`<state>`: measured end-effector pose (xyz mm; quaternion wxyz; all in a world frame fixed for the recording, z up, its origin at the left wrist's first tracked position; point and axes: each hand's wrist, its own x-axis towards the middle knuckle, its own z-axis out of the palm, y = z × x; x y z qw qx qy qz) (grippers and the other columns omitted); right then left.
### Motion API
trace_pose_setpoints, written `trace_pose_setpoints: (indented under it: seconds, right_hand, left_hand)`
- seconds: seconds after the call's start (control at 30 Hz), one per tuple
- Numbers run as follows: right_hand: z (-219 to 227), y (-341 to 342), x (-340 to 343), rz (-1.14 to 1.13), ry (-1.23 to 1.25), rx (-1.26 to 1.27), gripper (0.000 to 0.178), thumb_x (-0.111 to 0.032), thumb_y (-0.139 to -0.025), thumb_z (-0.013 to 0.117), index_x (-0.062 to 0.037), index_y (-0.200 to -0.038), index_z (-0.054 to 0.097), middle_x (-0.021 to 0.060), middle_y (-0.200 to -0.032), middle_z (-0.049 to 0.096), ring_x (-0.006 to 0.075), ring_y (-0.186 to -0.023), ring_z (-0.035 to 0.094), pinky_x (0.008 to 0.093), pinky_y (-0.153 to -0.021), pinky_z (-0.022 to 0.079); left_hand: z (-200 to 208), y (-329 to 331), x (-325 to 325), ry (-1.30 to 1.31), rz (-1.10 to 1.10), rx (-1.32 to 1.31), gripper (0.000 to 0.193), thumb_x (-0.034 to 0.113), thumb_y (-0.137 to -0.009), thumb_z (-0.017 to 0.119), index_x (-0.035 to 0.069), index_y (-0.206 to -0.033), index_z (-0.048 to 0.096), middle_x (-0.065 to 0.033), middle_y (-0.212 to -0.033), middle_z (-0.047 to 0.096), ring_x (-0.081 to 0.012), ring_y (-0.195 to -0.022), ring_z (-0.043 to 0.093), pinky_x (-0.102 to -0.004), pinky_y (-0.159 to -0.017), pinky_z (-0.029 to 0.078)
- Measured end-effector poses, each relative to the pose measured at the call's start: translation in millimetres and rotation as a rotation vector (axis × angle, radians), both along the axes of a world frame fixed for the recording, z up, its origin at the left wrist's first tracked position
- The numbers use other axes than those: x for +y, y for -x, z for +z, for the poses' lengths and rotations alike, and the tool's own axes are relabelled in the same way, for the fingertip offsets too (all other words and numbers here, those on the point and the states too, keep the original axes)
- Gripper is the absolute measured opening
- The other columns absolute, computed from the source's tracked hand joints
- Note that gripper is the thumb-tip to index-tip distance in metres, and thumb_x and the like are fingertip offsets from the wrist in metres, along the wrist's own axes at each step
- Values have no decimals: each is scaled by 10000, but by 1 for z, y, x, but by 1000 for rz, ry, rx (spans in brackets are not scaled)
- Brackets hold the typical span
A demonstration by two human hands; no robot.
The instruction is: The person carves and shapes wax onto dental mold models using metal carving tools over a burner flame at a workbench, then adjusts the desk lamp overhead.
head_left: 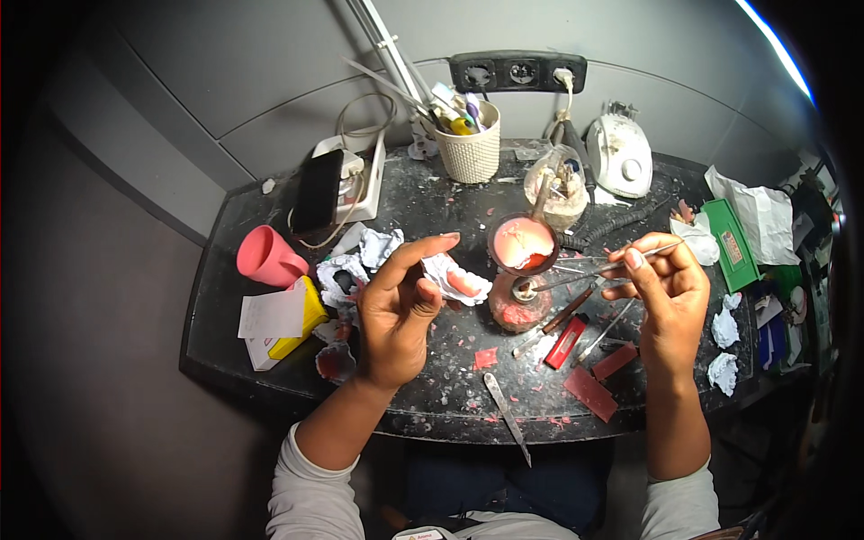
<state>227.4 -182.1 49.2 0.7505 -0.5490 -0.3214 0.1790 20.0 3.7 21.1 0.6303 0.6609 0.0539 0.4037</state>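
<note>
My left hand [396, 319] is closed on a white plaster dental cast [443, 275] with pink wax on it, held above the bench. In my right hand [668, 292] a thin metal wax carver [589, 273] is pinched between thumb and fingers. Its far end reaches the top of a small glass burner [520, 310]; whether a flame burns there I cannot tell. Just behind the burner, a round dark-rimmed pan [524, 245] holds pink wax, part of it deeper red and glossy. Between the hands lie a red knife [567, 341], pink wax sheets [590, 394] and several slim tools.
At the left stand a pink mug [268, 256] and a yellow box [309, 310] beside crumpled white lumps [382, 247]. A white basket [471, 148] of tools and a white machine [620, 155] are at the back. A metal knife [507, 418] overhangs the front edge. A green box [730, 243] lies right.
</note>
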Motion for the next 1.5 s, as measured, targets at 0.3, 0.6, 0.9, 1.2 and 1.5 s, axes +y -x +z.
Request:
trace_pose_setpoints:
  seconds: [0.3, 0.6, 0.9, 1.2, 1.5]
  right_hand:
    - [-6, -8, 0, 58, 157, -10, 98, -87, -1000, 661, -6, -1041, 627, 59, -850, 696, 115, -736, 682, 226, -601, 546]
    - [-18, -11, -2, -252, 770, -1035, 118, -102, -896, 738, 4, -924, 694, 163, -789, 657, 359, -745, 654, 419, -652, 513]
    - [0, 46, -19, 1185, 730, -1160, 619, -587, -905, 674, -4, -694, 676, 193, -646, 649, 404, -632, 678, 471, -607, 552]
    - [-11, 58, -20, 1182, 859, -1121, 348, -291, -880, 695, 17, -718, 680, 214, -666, 676, 414, -688, 710, 506, -637, 561]
    - [-7, 51, -21, 911, 800, -1111, 214, -235, -885, 688, -29, -937, 664, 151, -853, 683, 369, -759, 691, 469, -658, 546]
  left_hand:
    - [-1, 2, 1, -224, 67, -36, 537, 376, -987, 674, -46, -1306, 577, -103, -1040, 628, -162, -935, 637, -304, -862, 492]
    - [3, -1, -3, -63, 29, -25, 467, 267, -953, 747, -29, -1282, 597, -71, -1094, 637, -83, -852, 623, -214, -765, 492]
    - [-7, -1, -3, -99, 116, 7, 581, 340, -908, 785, -47, -1265, 540, -135, -1035, 670, -180, -890, 676, -306, -698, 594]
    - [-3, 2, -4, 33, -5, -38, 485, 188, -920, 780, -48, -1277, 551, -116, -1098, 677, -120, -881, 664, -258, -763, 573]
    - [-2, -1, 5, 288, -68, 15, 395, 332, -1079, 505, 10, -1307, 504, -144, -1006, 655, -199, -746, 636, -356, -612, 571]
